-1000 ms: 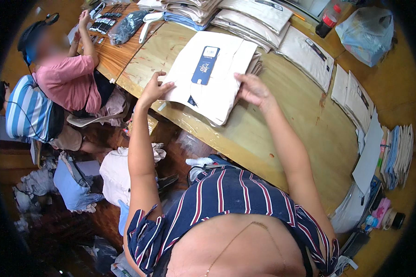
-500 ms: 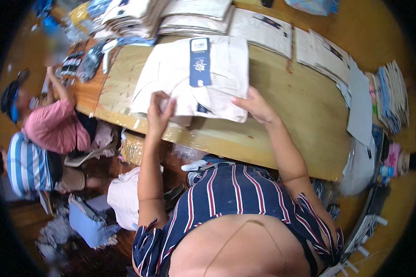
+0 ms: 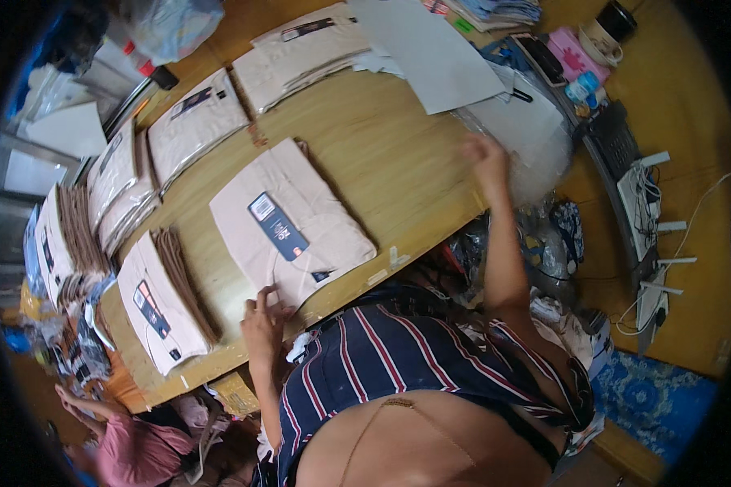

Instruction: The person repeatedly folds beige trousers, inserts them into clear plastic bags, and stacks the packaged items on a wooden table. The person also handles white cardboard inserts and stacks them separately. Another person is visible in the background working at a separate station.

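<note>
Bare tabletop [image 3: 390, 146] runs open between the folded garment [image 3: 300, 211] and right hand [image 3: 487, 158] — a wide lane; a pale sheet [image 3: 430, 61] bounds it beyond, packaged garments [image 3: 207, 134] the far side, a thick stack [image 3: 166, 296] the left.

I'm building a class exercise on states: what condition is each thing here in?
Middle garment, folded, tagged, lying flat
Left stack, folded garments, piled
Far packs, folded, seemingly in clear film
Bottle, capped
White sheet, unfolded
Left hand, half curled at the middle garment's near end
Right hand, blurred, by the clear plastic
</note>
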Demonstrator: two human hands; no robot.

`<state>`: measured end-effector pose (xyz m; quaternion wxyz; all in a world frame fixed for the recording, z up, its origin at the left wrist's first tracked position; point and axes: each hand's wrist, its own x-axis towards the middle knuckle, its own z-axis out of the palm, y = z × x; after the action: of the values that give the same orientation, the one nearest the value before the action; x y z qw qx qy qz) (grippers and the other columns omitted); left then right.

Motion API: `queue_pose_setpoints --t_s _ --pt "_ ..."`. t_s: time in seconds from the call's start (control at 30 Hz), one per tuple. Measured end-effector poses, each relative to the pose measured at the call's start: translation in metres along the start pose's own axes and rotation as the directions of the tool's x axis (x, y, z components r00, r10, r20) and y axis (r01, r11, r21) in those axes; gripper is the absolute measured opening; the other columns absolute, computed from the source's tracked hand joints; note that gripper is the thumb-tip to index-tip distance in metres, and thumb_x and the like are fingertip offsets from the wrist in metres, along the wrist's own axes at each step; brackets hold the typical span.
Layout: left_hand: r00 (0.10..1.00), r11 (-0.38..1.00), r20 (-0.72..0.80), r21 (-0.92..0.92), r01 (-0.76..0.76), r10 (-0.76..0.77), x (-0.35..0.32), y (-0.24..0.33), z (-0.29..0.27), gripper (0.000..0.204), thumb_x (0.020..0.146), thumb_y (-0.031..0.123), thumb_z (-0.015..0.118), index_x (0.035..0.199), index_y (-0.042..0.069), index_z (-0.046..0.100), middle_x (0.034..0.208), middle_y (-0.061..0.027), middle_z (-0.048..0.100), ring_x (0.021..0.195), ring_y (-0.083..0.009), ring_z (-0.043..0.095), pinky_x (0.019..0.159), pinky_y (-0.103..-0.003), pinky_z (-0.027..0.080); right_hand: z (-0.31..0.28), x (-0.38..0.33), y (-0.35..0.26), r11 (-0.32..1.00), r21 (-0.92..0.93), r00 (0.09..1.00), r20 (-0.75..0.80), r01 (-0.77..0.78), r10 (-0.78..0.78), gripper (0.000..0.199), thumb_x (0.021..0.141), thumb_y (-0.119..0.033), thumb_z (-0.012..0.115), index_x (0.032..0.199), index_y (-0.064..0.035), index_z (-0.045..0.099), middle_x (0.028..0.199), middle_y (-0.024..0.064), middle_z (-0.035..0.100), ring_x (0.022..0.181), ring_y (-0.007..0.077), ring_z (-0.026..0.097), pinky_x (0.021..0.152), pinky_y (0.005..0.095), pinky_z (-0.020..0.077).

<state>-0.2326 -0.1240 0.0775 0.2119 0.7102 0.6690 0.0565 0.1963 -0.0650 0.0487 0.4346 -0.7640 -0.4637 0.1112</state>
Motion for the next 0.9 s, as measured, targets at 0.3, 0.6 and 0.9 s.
queue_pose_setpoints --t_s 0.3,0.6,0.9 --pt "0.967 0.97 -0.181 -0.128 -0.206 0.181 0.047 0.084 -0.006 0.035 0.068 0.011 0.063 0.1 0.005 0.049 0.079 -0.012 0.05 0.065 -0.0242 0.051 0.055 -0.033 0.042 -0.05 0.055 0.043 0.707 -0.705 0.994 0.035 -0.045 0.099 0.018 0.075 -0.025 0.053 0.084 -0.0104 0.06 0.08 0.0134 0.06 0.074 0.0322 0.057 0.064 0.0412 0.0454" --pt "0.884 0.823 -0.096 -0.331 -0.463 0.458 0.07 0.148 0.019 0.036 0.07 0.01 0.063 0.102 0.003 0.048 0.079 -0.009 0.051 0.067 -0.0212 0.05 0.059 -0.03 0.042 -0.162 0.116 -0.06 0.746 -0.666 0.741 -0.495 0.012 -0.454 0.018 0.078 -0.028 0.049 0.079 -0.0137 0.061 0.073 0.0125 0.059 0.066 0.0318 0.057 0.056 0.0397 0.0447" --pt "0.614 0.67 -0.578 -0.151 -0.727 0.537 0.089 0.175 0.029 0.033 0.068 -0.007 0.049 0.099 0.002 0.047 0.099 -0.0154 0.046 0.097 -0.032 0.041 0.083 -0.038 0.032 0.012 -0.061 -0.093 0.727 -0.468 0.854 0.133 0.502 -0.503 0.015 0.069 -0.011 0.052 0.083 -0.008 0.056 0.079 0.0038 0.054 0.072 0.0214 0.055 0.062 0.0343 0.0448"
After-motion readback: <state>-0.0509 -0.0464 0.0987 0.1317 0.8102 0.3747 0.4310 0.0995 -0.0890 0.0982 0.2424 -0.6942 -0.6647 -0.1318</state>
